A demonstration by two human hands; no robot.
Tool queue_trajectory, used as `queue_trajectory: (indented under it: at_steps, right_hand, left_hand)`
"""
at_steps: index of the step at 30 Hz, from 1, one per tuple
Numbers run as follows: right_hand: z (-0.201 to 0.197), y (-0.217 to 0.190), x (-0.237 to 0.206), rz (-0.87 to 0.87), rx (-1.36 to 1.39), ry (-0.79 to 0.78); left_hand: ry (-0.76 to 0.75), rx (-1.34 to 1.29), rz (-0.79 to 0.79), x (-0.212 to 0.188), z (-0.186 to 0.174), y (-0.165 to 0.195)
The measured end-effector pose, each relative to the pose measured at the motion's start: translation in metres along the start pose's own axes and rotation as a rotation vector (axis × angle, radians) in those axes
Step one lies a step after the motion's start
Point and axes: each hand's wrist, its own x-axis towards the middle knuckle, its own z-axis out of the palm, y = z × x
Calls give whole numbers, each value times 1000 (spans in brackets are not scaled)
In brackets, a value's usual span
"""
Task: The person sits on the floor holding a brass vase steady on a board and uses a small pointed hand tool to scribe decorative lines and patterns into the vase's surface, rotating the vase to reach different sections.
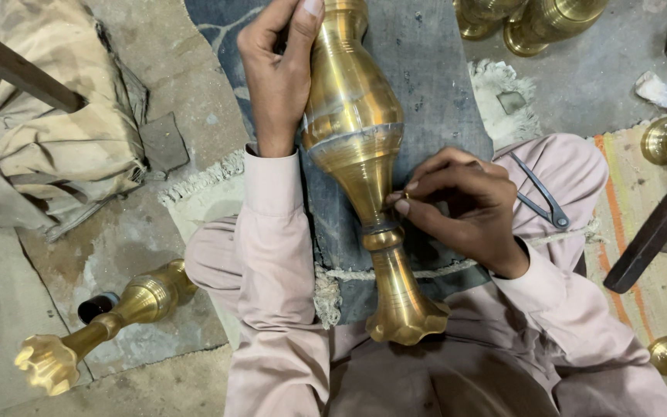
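Lying lengthwise across the person's lap, a tall brass vase (357, 154) points its flared, scalloped foot toward the body and rests on a dark cloth (426, 85). The left hand (275, 73) has its grip clamped around the vase's upper body, fingers wrapped over the shoulder. The right hand (465, 208) has its fingertips pinched together at the narrow stem, touching it. Metal pliers (542, 197) lie just beside that hand. Another brass vase (110, 316) lies on the floor, well apart.
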Motion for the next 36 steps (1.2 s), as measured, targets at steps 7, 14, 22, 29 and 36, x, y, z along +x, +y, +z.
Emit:
queue_trajectory:
  at_steps: [7, 14, 22, 29, 36]
  right_hand:
    - [0, 7, -8, 207, 369, 41]
    - [-12, 11, -21, 158, 268, 154]
    - [-21, 13, -17, 45, 268, 146]
    - [-10, 6, -8, 21, 157, 134]
    - [9, 1, -1, -57, 14, 113]
  left_hand:
    - [-100, 414, -21, 12, -2, 22]
    - [-150, 557, 141, 19, 7, 21]
    - [-204, 151, 23, 5, -14, 18]
    - [-179, 197, 51, 10, -10, 20]
    - [-103, 176, 78, 6, -8, 11]
